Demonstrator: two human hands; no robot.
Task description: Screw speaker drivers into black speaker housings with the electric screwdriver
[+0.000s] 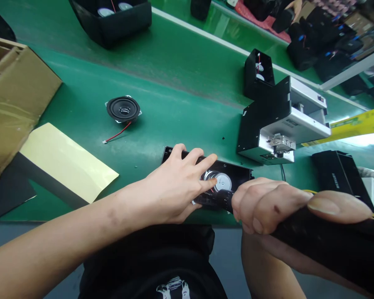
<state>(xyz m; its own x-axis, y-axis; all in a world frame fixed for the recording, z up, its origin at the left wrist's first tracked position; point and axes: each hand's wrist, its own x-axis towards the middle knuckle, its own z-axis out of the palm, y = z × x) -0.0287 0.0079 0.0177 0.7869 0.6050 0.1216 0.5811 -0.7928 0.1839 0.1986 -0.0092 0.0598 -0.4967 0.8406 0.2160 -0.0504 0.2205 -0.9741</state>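
A black speaker box (237,171) lies open side up at the bench's near edge. Inside it sits a speaker (223,182) with its round silver magnet facing up. My left hand (182,182) spreads across the left part of the box, thumb on the near side and fingers over it, one fingertip touching the speaker. Wrapped in my right hand (268,203) is a black electric screwdriver (324,245), its nose tilted down into the box beside the magnet. The screwdriver's tip is hidden. Left of the box, a loose speaker (124,109) lies cone up with a red wire.
A cardboard box (21,99) and a pale yellow sheet (68,162) are at left. A silver and black machine (280,124) stands at right, near a black box (336,174). More speaker boxes (259,74) line the back. A co-worker's hand (295,8) shows at top right.
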